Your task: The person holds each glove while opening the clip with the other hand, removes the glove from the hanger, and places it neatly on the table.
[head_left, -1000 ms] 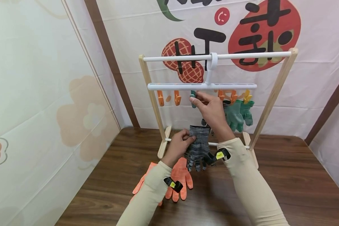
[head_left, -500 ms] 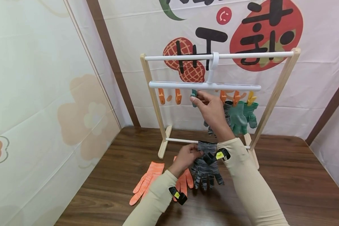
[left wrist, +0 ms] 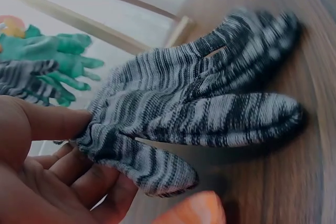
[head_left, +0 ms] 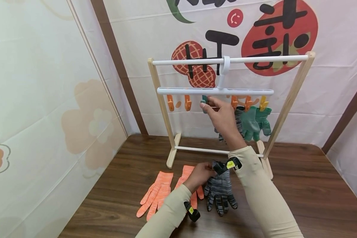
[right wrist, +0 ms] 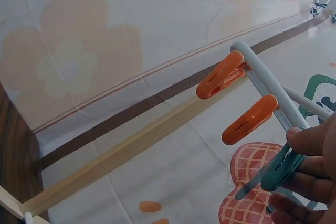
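My left hand pinches a grey-and-black striped knit glove near its cuff, low over the table. In the left wrist view the striped glove stretches away from thumb and fingers, its fingertips at the wood. Up at the white clip hanger, my right hand pinches a teal clothespin between thumb and fingers. The right wrist view shows this teal clothespin below the hanger bar, with nothing visible in its mouth. My right wrist strap hides part of the glove's cuff.
Two orange gloves lie on the table, one left of my forearm, the other partly beneath it. Green gloves and a striped one hang at the hanger's right. Orange clothespins hang left. A wooden rack carries the hanger.
My left hand has gone down and a little right, lowering the striped glove from below the hanger to the tabletop. The right hand stays on the teal clothespin.
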Motion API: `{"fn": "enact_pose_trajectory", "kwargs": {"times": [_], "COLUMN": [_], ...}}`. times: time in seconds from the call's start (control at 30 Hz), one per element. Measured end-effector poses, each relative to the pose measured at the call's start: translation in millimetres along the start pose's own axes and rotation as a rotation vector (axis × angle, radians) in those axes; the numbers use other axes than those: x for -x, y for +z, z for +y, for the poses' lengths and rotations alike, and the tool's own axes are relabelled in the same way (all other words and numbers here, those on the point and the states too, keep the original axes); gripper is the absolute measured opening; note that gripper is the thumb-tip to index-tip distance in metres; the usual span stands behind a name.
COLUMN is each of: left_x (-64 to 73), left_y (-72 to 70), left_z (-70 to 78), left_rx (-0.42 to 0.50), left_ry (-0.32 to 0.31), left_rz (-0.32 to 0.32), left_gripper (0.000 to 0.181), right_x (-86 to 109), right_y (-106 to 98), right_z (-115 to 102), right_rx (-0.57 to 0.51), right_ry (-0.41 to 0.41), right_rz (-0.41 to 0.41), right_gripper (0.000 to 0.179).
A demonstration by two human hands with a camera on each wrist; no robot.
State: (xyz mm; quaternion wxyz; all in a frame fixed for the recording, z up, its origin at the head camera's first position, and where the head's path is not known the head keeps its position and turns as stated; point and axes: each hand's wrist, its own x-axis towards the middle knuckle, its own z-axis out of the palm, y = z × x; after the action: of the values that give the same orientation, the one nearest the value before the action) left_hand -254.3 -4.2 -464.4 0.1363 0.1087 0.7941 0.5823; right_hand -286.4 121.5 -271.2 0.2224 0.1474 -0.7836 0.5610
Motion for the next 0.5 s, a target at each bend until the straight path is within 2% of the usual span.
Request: {"fn": "enact_pose_trajectory", "kwargs": {"times": [0.27, 0.37, 0.5], "left_x": [-2.9, -2.5, -0.4], "left_y": [0.4, 0.7, 2.3], "left_z": [-10.2, -11.5, -11.1], "left_rx": [-0.241, -0.367, -0.516], "left_ry": [0.083, 0.101, 0.091], "left_rz": [0.002, 0.033, 0.077], "left_gripper": [0.03, 0.023, 0.013], "right_x": [-1.0, -1.0, -0.8], "right_y": [1, 0, 0], "right_z": [1, 1, 2], "right_rx": [-0.004, -0.005, -0.004], "right_ry": [-0.001, -0.002, -0.001], "right_rz": [0.001, -0.002, -0.007], "right_gripper": [0.043, 0.043, 0.044]}}
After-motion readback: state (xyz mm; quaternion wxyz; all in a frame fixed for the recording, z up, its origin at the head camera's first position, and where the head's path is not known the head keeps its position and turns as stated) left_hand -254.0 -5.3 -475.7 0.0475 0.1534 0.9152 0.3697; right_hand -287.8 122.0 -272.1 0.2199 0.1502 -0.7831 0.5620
